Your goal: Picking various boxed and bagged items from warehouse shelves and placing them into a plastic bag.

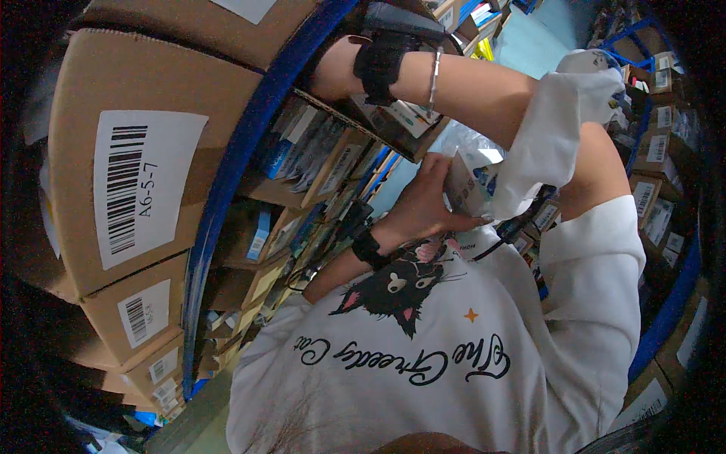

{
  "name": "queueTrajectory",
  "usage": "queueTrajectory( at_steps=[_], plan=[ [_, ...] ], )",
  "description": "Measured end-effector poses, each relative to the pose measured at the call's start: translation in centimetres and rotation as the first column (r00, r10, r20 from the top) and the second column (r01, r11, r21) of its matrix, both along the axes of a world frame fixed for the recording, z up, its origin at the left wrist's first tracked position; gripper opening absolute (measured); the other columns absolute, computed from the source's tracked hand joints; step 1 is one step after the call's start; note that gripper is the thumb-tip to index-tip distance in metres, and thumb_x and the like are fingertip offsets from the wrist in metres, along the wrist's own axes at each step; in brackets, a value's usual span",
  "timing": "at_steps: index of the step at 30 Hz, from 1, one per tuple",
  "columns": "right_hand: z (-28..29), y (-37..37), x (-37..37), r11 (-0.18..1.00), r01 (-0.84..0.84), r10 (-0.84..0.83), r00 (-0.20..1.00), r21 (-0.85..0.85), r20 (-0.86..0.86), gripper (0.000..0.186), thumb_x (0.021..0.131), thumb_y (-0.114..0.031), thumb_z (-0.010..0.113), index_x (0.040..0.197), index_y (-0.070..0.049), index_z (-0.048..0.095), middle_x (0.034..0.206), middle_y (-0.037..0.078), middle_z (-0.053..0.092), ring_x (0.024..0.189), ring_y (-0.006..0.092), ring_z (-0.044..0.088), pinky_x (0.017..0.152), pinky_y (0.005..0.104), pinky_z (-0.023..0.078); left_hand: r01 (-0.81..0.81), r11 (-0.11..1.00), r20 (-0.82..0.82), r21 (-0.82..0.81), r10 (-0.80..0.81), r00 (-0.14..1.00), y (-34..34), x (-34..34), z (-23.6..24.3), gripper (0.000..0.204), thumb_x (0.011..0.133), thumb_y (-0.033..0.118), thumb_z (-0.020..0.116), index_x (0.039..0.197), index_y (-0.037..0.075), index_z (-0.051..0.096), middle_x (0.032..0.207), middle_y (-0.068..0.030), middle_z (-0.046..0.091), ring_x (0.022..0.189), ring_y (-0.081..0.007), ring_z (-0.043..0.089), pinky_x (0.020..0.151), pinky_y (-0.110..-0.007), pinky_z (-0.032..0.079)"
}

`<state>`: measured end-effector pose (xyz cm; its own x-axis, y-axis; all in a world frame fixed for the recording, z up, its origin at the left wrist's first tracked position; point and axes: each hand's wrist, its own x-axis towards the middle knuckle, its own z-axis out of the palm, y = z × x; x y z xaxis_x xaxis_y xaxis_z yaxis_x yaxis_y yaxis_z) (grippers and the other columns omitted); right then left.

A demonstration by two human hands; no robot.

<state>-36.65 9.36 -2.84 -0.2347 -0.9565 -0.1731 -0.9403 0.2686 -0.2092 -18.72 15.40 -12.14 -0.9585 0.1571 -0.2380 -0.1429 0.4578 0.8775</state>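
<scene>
The left hand (420,200) is clamped on a clear plastic package (467,189), with the thumb on the near side and the fingers on the far side. The package lies directly to the right of the palm, touching it, and sticks out beyond the grip toward the far side; its right part sits close to the pushed-up white sleeve (541,147) of the other arm.

The right forearm crosses from right to left on the far side of the package, and the right hand (335,69) reaches in at the shelving, above an open cardboard box (386,141) with goods in it. Its fingers are hidden, so I cannot tell whether they are apart, together or holding anything. It is well apart from the package, to the far left of it.

A blue shelf upright (227,170) stands just left of the right hand, and a large labelled carton (76,174) is farther left. Filled bins (333,175) sit nearer, below the open box.
</scene>
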Motion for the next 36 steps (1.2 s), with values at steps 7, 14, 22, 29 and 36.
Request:
queueTrajectory(
  at_steps=[7,14,22,29,36],
  plan=[
    [4.1,4.2,0.3,0.975,0.216,-0.221,0.925,0.05,0.308,0.023,0.08,-0.013,0.058,0.099,-0.006,0.07,0.081,0.017,0.069,0.078,0.0303,0.068,0.066,0.0404,0.054,0.035,0.999,0.015,-0.004,-0.035,0.999,-0.3,-0.3,0.3,0.104,0.053,0.036,0.092,0.133,-0.002,0.038,0.13,-0.0234,0.038,0.13,-0.0395,0.036,0.109,-0.045,0.033],
    [2.5,6.2,-1.1,0.895,0.18,-0.061,0.955,-0.407,0.29,0.021,0.071,-0.015,0.062,0.079,0.003,0.069,0.079,0.024,0.066,0.076,0.0378,0.068,0.07,0.0455,0.055,0.018,1.0,-0.103,0.014,-0.017,0.995,0.0,0.7,-0.6,0.108,0.058,0.039,0.091,0.137,-0.004,0.031,0.13,-0.0252,0.036,0.126,-0.0411,0.039,0.106,-0.044,0.037],
    [1.9,7.1,-0.8,0.872,0.039,0.057,0.982,-0.487,0.18,0.036,0.082,-0.003,0.062,0.118,-0.007,0.062,0.097,0.017,0.069,0.092,0.0371,0.065,0.077,0.043,0.053,0.019,0.998,-0.095,-0.065,-0.025,0.995,-0.1,0.6,-0.2,0.104,0.058,0.039,0.09,0.134,-0.006,0.036,0.129,-0.0236,0.038,0.12,-0.0389,0.047,0.101,-0.042,0.043],
    [0.7,5.9,0.0,0.967,-0.121,0.097,0.988,-0.222,-0.118,0.031,0.075,-0.001,0.061,0.105,-0.008,0.066,0.087,0.018,0.068,0.087,0.0346,0.068,0.078,0.0442,0.054,0.005,1.0,-0.059,-0.002,-0.005,0.998,0.1,0.3,-0.2,0.102,0.057,0.043,0.089,0.132,-0.005,0.039,0.125,-0.0214,0.041,0.12,-0.0364,0.046,0.101,-0.041,0.042],
    [-3.8,3.0,-0.8,0.926,-0.197,0.18,0.98,-0.32,-0.084,0.018,0.071,-0.009,0.065,0.088,-0.005,0.067,0.082,0.019,0.068,0.083,0.0368,0.068,0.069,0.0431,0.056,0.072,0.989,-0.04,-0.13,-0.078,0.996,0.2,-0.1,0.0,0.095,0.059,0.046,0.087,0.126,-0.003,0.04,0.122,-0.0196,0.041,0.116,-0.0372,0.051,0.095,-0.041,0.045]
  ],
)
